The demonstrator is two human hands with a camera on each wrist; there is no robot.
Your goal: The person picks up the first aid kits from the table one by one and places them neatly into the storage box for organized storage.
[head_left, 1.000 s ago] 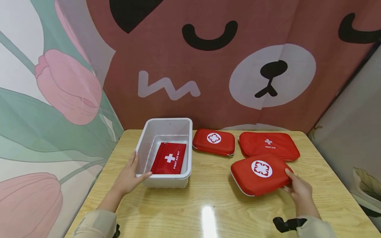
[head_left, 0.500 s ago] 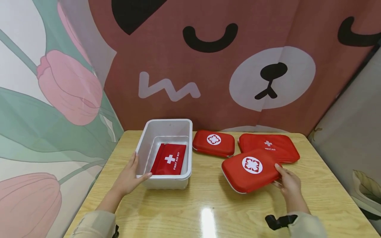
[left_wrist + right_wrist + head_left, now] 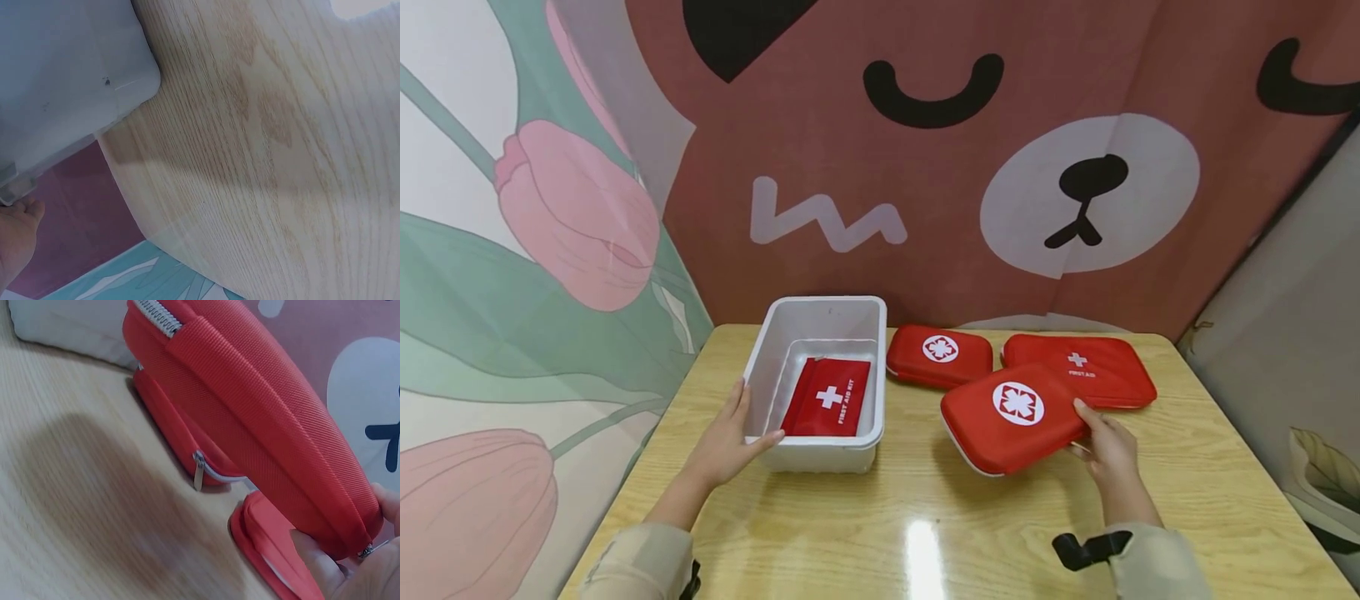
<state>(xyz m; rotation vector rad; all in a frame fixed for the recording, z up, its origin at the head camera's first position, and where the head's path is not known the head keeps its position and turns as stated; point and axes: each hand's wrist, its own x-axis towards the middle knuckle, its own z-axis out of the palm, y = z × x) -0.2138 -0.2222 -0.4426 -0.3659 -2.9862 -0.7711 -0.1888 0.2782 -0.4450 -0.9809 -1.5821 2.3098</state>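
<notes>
My left hand [image 3: 722, 446] holds the front left corner of a white plastic bin [image 3: 827, 458], its thumb at the front rim and its fingers along the left side. In the bin lies a flat red first aid pouch [image 3: 812, 404]. My right hand [image 3: 1108, 450] grips a red hard-shell first aid case [image 3: 977, 417] by its right end, thumb on top. The case is tilted above the table, and its zipped side faces the right wrist view. Behind it rest a smaller red case [image 3: 910, 354] and a wider red first aid bag [image 3: 1120, 371], which the held case partly covers.
The wooden table [image 3: 850, 533] ends at a fabric backdrop [image 3: 925, 275] with a bear's face. A flowered curtain [image 3: 467, 333] stands along the left. The smaller case lies close beside the bin's right wall.
My right hand has carried the red hard-shell case leftward and slightly back, toward the bin. My left hand and the bin have stayed in place.
</notes>
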